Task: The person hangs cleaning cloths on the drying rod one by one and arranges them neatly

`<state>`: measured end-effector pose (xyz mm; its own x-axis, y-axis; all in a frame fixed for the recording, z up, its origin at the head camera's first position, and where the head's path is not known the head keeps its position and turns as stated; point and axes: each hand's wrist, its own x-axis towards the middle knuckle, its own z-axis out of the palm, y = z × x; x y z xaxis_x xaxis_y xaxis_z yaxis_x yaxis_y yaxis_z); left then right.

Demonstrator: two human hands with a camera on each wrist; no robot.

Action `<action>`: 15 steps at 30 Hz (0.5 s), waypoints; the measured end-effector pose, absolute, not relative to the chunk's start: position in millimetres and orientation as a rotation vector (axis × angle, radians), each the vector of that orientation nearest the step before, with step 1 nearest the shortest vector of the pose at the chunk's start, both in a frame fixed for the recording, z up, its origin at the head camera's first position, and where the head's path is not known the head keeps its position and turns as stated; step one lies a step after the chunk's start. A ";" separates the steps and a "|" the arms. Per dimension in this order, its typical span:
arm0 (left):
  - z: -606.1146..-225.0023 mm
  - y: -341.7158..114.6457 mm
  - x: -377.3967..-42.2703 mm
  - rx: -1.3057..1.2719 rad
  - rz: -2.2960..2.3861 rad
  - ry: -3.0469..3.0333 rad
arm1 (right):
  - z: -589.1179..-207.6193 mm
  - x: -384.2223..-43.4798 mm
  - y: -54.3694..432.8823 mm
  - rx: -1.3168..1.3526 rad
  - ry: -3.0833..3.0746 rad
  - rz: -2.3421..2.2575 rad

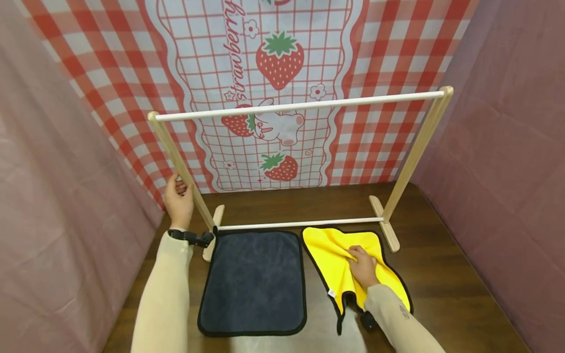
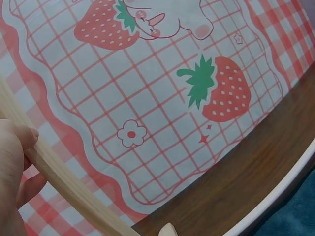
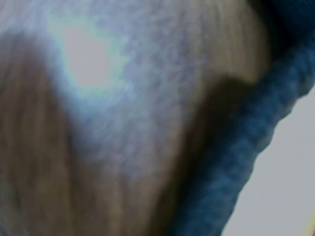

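Observation:
A wooden rack (image 1: pixel 413 157) with white rods stands on the table. My left hand (image 1: pixel 178 202) grips its left upright partway up; in the left wrist view the thumb and fingers of this hand (image 2: pixel 15 172) lie about the post (image 2: pixel 74 189). At the right, my right hand (image 1: pixel 364 267) pinches a yellow towel (image 1: pixel 326 245) with black edging, drawing it into folds. Part of the towel is hidden under the hand and sleeve. A dark grey towel (image 1: pixel 256 282) lies flat to the left of it. The right wrist view is blurred, with a dark edging (image 3: pixel 236 142) close to the lens.
The brown wooden table (image 1: pixel 441 274) carries a bright glare near its front. Behind the rack hangs a red-and-white strawberry cloth (image 1: pixel 280 63). Pink curtains (image 1: pixel 499 122) close off both sides. The rack's feet (image 1: pixel 385 224) rest just behind the towels.

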<state>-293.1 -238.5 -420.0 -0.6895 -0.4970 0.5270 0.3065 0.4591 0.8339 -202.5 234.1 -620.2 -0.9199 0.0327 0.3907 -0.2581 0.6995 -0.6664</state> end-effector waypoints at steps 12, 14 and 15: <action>-420.4 -241.3 -294.0 0.148 -1.268 -1.964 | -610.7 -204.0 233.1 -0.008 -2.687 1.202; -420.9 -241.3 -294.6 0.150 -1.258 -1.963 | -609.6 -204.6 233.1 -0.027 -2.681 1.242; -421.2 -241.6 -294.6 0.150 -1.253 -1.963 | -609.5 -204.8 233.0 -0.034 -2.676 1.258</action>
<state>-294.6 -241.6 -421.2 -0.6838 -0.4799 0.5497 0.2966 0.5054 0.8103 -204.8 233.0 -609.5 -0.9827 0.0990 0.1567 -0.0574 0.6409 -0.7655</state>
